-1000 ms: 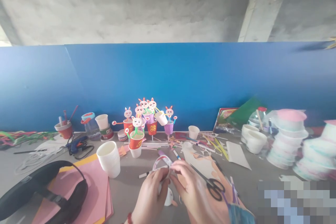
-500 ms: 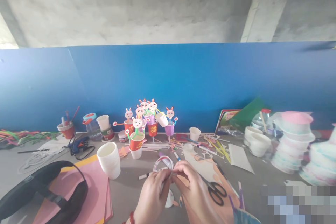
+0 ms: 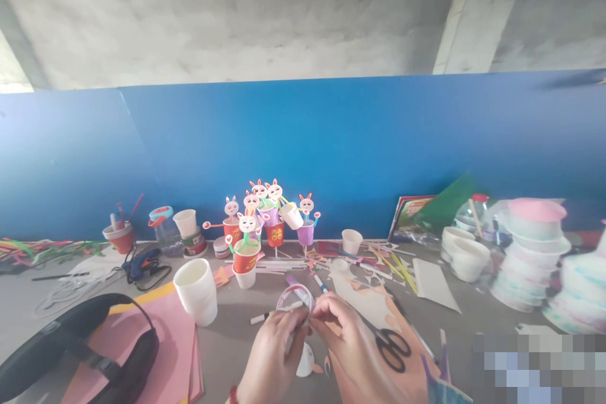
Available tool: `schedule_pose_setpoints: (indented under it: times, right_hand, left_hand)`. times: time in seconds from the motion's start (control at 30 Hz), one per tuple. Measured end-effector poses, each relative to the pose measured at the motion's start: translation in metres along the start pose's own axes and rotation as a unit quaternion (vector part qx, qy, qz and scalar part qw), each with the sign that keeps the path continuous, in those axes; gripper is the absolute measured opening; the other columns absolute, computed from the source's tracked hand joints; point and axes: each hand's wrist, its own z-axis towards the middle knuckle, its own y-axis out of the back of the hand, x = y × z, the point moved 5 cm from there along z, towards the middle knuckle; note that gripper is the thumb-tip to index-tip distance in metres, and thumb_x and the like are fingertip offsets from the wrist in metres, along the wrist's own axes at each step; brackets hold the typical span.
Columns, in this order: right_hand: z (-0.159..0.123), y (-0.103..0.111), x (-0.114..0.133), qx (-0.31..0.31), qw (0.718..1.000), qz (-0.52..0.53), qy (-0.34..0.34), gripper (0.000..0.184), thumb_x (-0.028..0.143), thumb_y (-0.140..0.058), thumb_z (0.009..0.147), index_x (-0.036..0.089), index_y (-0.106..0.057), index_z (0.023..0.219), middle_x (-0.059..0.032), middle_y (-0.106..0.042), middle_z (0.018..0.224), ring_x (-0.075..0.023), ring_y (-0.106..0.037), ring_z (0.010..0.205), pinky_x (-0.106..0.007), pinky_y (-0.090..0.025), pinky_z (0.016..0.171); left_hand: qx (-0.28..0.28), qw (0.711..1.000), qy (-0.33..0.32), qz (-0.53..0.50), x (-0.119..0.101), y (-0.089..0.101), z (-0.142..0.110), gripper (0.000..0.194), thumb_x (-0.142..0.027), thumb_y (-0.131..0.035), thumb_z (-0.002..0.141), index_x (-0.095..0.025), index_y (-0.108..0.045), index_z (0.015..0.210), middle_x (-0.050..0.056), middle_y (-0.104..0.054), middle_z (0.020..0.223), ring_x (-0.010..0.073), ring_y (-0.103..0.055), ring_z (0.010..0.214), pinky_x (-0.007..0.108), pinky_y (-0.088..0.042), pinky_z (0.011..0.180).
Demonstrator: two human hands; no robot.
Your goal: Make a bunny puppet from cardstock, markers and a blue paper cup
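Observation:
My left hand (image 3: 278, 348) is closed around the near side of a ring-shaped roll of tape (image 3: 310, 294), which stands tilted with print on its inner face. My right hand (image 3: 348, 341) pinches at the roll's right edge, its fingertips meeting the left ones; the exact spot they grip is hidden. Through and behind the ring show a purple-and-white tube (image 3: 292, 281) and a marker (image 3: 258, 318). Below my fingers lies a white paper rabbit head (image 3: 305, 361) with pinkish ears. Black-handled scissors (image 3: 394, 350) rest on orange paper (image 3: 413, 376) beside my right hand.
Cups with rabbit heads (image 3: 247, 255) stand at the centre back, before a blue partition (image 3: 331, 139). A white cup stack (image 3: 196, 293), pink paper (image 3: 175, 347) and a black headband-like object (image 3: 95, 353) are on the left. Tall stacks of painted cups (image 3: 530, 265) stand on the right.
The ring has tipped slightly and its opening shows more; my fingers have shifted a little at its edge. The view has moved slightly. Other things stand as before.

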Motion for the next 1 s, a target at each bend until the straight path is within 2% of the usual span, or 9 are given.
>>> schedule_pose_setpoints:
  times: [0.13, 0.2, 0.27, 0.37, 0.57, 0.67, 0.8, 1.0]
  right_hand:
    - [0.000, 0.001, 0.006, 0.011, 1.000, 0.004, 0.014, 0.015, 0.030, -0.060, 0.087, 0.025, -0.054, 0.074, 0.0002, -0.062, 0.077, -0.0203, -0.062, 0.073, -0.027, -0.051, 0.065]
    - [0.000, 0.001, 0.005, 0.013, 1.000, 0.010, 0.012, 0.013, 0.029, -0.060, 0.086, 0.025, -0.056, 0.075, 0.0004, -0.064, 0.076, -0.0204, -0.064, 0.073, -0.027, -0.053, 0.067]
    - [-0.001, 0.000, -0.001, 0.011, 1.000, 0.018, -0.001, 0.007, 0.031, -0.062, 0.085, 0.025, -0.059, 0.081, -0.0002, -0.067, 0.079, -0.0211, -0.066, 0.076, -0.029, -0.054, 0.073]
    - [-0.003, -0.001, -0.013, 0.000, 0.999, 0.025, -0.021, 0.014, 0.037, -0.066, 0.082, 0.026, -0.064, 0.090, -0.0029, -0.070, 0.085, -0.0255, -0.068, 0.081, -0.034, -0.056, 0.076]
    - [-0.005, 0.003, -0.028, -0.026, 0.999, 0.034, -0.028, 0.014, 0.045, -0.071, 0.077, 0.032, -0.070, 0.081, -0.0058, -0.070, 0.074, -0.0342, -0.068, 0.078, -0.041, -0.056, 0.066]
    - [-0.002, 0.000, -0.028, -0.015, 0.998, 0.041, -0.034, 0.013, 0.043, -0.070, 0.078, 0.031, -0.069, 0.080, -0.0048, -0.070, 0.076, -0.0324, -0.067, 0.077, -0.040, -0.055, 0.067]
    - [0.001, -0.005, -0.020, 0.022, 0.998, 0.043, -0.034, 0.008, 0.033, -0.067, 0.082, 0.027, -0.065, 0.079, -0.0021, -0.068, 0.079, -0.0254, -0.065, 0.075, -0.034, -0.053, 0.069]
    - [0.003, -0.002, -0.005, 0.030, 0.998, 0.055, -0.006, 0.018, 0.029, -0.066, 0.085, 0.022, -0.057, 0.071, -0.0002, -0.059, 0.077, -0.0190, -0.059, 0.075, -0.027, -0.048, 0.067]
  left_hand:
    - [-0.020, 1.000, 0.008, 0.010, 0.003, 0.004, -0.002, 0.015, -0.015, -0.049, 0.093, -0.023, -0.062, 0.093, 0.002, -0.073, 0.085, 0.0215, -0.067, 0.083, 0.030, -0.049, 0.076]
    - [-0.031, 0.999, 0.013, 0.020, 0.004, 0.006, -0.003, 0.013, -0.016, -0.051, 0.093, -0.022, -0.061, 0.087, 0.003, -0.072, 0.084, 0.0221, -0.066, 0.083, 0.030, -0.050, 0.075]
    - [-0.036, 0.999, 0.018, 0.028, 0.004, 0.007, -0.003, 0.014, -0.017, -0.051, 0.093, -0.022, -0.060, 0.083, 0.003, -0.070, 0.080, 0.0219, -0.065, 0.080, 0.030, -0.050, 0.072]
    - [-0.044, 0.998, 0.015, 0.036, 0.003, 0.008, -0.003, 0.017, -0.018, -0.050, 0.094, -0.022, -0.058, 0.080, 0.002, -0.068, 0.075, 0.0216, -0.063, 0.077, 0.029, -0.049, 0.069]
    - [-0.051, 0.997, -0.014, 0.050, 0.001, 0.007, -0.003, 0.015, -0.016, -0.049, 0.093, -0.022, -0.058, 0.082, 0.003, -0.067, 0.076, 0.0216, -0.062, 0.076, 0.029, -0.050, 0.068]
    - [-0.054, 0.997, -0.020, 0.054, 0.001, 0.007, -0.002, 0.014, -0.015, -0.050, 0.093, -0.022, -0.058, 0.084, 0.003, -0.068, 0.077, 0.0219, -0.063, 0.077, 0.029, -0.051, 0.068]
    - [-0.060, 0.996, -0.022, 0.055, 0.001, 0.007, -0.002, 0.014, -0.015, -0.050, 0.092, -0.022, -0.057, 0.083, 0.003, -0.067, 0.076, 0.0220, -0.063, 0.076, 0.029, -0.051, 0.067]
    - [-0.057, 0.997, -0.030, 0.033, -0.003, 0.010, -0.003, 0.018, -0.017, -0.044, 0.095, -0.023, -0.055, 0.082, 0.003, -0.068, 0.078, 0.0205, -0.064, 0.076, 0.028, -0.050, 0.068]
